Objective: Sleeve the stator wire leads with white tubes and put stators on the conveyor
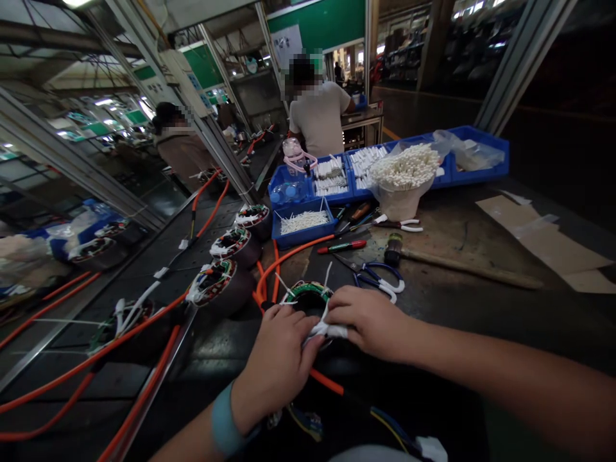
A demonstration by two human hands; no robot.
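A ring-shaped motor stator (308, 290) with green and white wiring round its rim stands on the bench in front of me. At its near edge, my left hand (282, 350) pinches a white sleeve-like piece (334, 330) between thumb and fingers. My right hand (368, 321) is closed on the same white piece from the other side, with its fingertips partly hidden. White cable-tie ends stick up from the stator's rim. An orange cable (327, 381) comes out below my hands and ends in thin coloured wires with a white connector (432, 448).
Blue-handled scissors (380, 277), a mallet (462, 266) and a red pen-like tool (341, 247) lie beyond my hands. Blue bins (301, 239) hold white sleeves and ties. More stators (219, 282) and orange cables line the left. Cardboard (543, 240) lies right. Two people sit further back.
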